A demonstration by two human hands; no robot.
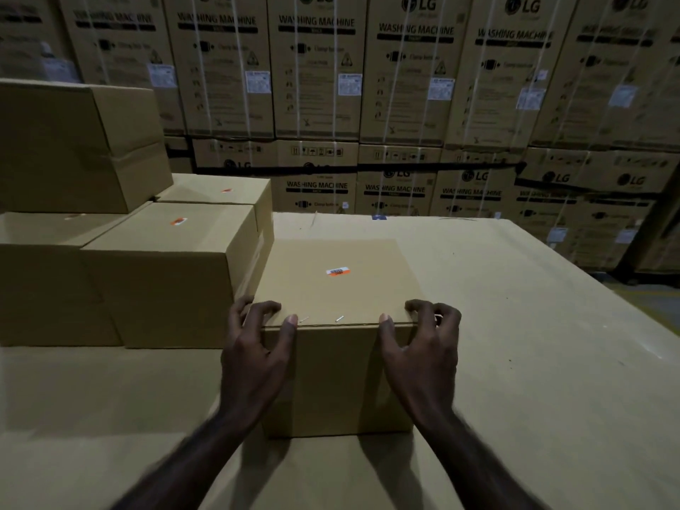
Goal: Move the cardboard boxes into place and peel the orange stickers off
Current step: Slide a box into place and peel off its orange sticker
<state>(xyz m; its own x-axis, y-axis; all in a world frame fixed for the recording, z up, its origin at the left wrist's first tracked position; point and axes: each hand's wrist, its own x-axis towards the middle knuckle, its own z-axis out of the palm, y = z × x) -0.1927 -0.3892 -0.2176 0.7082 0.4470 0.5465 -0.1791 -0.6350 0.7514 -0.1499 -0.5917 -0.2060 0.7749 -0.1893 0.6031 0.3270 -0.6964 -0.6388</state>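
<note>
Your left hand (254,347) and right hand (423,347) hold the near top corners of the cardboard box (331,362) — each grip curled over its edge. It sits closed on the cardboard counter (515,325), beside stacked boxes (165,274); its orange sticker (337,272) is on top.

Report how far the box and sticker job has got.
Done: several boxes already sit stacked at the left. In hand: the left hand and right hand grip the near corners of the front box. Left: its orange sticker is unpeeled, as are stickers on two stacked boxes.
</note>
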